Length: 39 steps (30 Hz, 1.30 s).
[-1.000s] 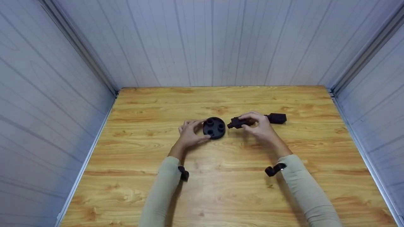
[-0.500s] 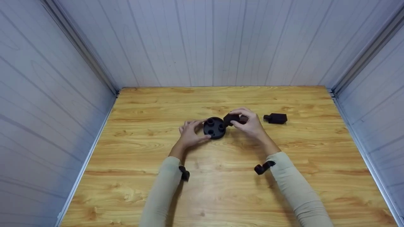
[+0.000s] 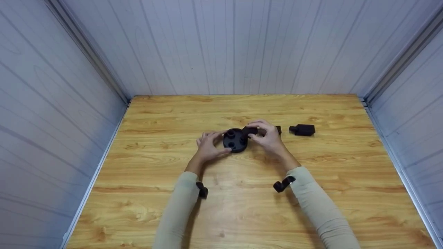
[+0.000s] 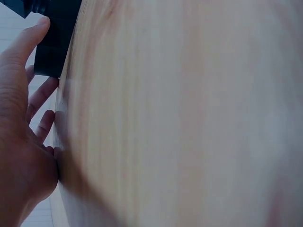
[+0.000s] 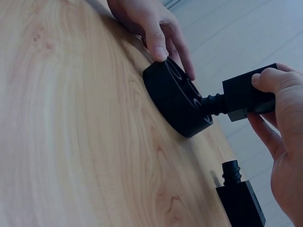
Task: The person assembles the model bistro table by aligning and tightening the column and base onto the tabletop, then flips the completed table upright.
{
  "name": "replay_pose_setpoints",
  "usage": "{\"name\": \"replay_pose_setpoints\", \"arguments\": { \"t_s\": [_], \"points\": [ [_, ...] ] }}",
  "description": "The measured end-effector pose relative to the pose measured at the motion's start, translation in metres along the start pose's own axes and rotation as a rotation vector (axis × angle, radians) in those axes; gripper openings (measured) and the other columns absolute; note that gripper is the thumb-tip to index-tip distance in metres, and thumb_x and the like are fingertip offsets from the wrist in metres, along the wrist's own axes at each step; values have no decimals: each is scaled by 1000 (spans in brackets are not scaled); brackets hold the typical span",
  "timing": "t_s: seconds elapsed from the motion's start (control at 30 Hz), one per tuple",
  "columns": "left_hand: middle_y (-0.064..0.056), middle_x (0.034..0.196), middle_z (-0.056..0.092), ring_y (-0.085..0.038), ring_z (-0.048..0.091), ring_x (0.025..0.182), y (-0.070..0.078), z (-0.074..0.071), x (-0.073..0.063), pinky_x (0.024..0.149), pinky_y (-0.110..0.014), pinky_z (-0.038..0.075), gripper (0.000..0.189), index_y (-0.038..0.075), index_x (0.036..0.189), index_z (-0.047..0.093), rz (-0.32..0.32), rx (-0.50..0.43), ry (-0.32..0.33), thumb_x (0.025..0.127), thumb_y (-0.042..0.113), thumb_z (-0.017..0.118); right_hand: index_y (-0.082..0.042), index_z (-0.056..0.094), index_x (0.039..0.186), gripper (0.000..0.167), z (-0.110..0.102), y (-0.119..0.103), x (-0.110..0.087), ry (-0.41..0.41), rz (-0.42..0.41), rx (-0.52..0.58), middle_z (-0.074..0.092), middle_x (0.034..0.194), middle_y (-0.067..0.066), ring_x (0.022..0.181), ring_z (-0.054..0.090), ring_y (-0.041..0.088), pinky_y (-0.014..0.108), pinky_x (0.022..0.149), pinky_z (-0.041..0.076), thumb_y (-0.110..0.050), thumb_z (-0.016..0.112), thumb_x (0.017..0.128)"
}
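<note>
My left hand (image 3: 208, 147) grips the side of a round black base (image 3: 229, 141) with raised sockets, thumb at the near edge and fingers at the far edge. The base lies flat on the wooden table. My right hand (image 3: 268, 138) pinches a black block with a threaded stud (image 5: 248, 92), held above the base. Its stud (image 5: 215, 104) points down at the right-hand socket, the tip right at the opening. In the left wrist view, the left thumb (image 4: 35, 35) presses against the base's dark side (image 4: 53, 45).
A second black block with a threaded stud (image 3: 304, 130) lies on the table to the right. Part of another dark block (image 3: 279, 129) shows just behind the right hand. White panel walls (image 3: 221, 48) stand behind the table (image 3: 155, 207) and at both sides.
My right hand has moved left with its block, turning it from lying sideways to stud down at the base's right socket. The left hand and base have stayed in place.
</note>
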<state>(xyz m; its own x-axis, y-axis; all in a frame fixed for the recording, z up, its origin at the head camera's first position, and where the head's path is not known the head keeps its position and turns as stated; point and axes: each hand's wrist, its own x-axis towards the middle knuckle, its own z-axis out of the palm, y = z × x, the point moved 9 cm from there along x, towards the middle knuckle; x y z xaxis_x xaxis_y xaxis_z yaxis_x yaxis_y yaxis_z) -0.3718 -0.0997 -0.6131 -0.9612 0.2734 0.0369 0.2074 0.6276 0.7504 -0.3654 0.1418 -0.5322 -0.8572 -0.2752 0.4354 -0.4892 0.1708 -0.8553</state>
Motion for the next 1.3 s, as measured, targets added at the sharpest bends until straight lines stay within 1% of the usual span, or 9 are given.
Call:
{"name": "replay_pose_setpoints", "arguments": {
  "t_s": [0.2,0.4,0.57,0.77,0.83,0.97,1.07,1.17,1.3],
  "points": [
    [-11,154,70,-41,46,144,1,-1,-1,119,-66,18,79,34,161,63,-10,-29,8,90,49,95,-2,83,129,30,6,2,-1,-23,17,-40,76,137,22,123,70,5,20,98,60,2,83,99],
    [-11,155,70,-39,46,142,-1,-1,-1,119,-65,18,79,33,161,63,-18,-15,7,90,49,95,-3,83,129,33,16,2,4,-47,21,-70,77,136,22,123,71,12,19,96,61,4,84,97],
    [-11,154,70,-39,47,142,-1,-2,-2,119,-64,17,80,33,161,63,-18,-15,9,90,48,96,-5,84,130,34,23,5,6,-74,33,-103,77,136,20,123,73,26,29,97,65,3,85,97],
    [-10,155,69,-39,47,142,-1,-4,-3,118,-63,18,80,32,161,63,-16,-12,13,89,49,96,-7,83,132,35,23,8,6,-77,77,-96,77,137,18,125,72,22,26,97,64,0,86,97],
    [-10,156,69,-38,48,139,-1,-4,-3,118,-63,19,80,31,160,64,-13,-9,20,89,48,96,-5,82,134,37,24,8,6,-103,77,-96,75,141,20,128,71,25,30,99,65,0,85,98],
    [-10,157,69,-36,49,137,0,-5,-3,118,-63,20,81,31,160,64,-13,-1,26,88,48,97,-2,75,144,45,26,7,6,-188,105,-52,64,158,24,141,66,34,39,106,65,4,79,100],
    [-10,153,70,-36,49,137,0,-5,-3,117,-63,21,81,32,161,64,-14,7,25,88,48,96,-4,71,151,52,26,7,6,-243,140,-22,56,168,25,146,62,33,35,106,63,7,72,101],
    [-10,148,72,-37,49,136,1,-6,-3,116,-63,21,80,32,160,64,-11,7,29,89,48,96,-7,70,153,55,25,6,7,-256,155,-40,61,165,23,141,64,26,26,100,61,8,67,100],
    [-11,147,72,-37,49,137,2,-6,-3,116,-64,21,79,32,160,64,-1,1,28,89,48,96,-6,73,149,49,22,7,9,-206,138,-100,71,151,21,114,69,20,20,89,58,6,73,101]
  ]
}}
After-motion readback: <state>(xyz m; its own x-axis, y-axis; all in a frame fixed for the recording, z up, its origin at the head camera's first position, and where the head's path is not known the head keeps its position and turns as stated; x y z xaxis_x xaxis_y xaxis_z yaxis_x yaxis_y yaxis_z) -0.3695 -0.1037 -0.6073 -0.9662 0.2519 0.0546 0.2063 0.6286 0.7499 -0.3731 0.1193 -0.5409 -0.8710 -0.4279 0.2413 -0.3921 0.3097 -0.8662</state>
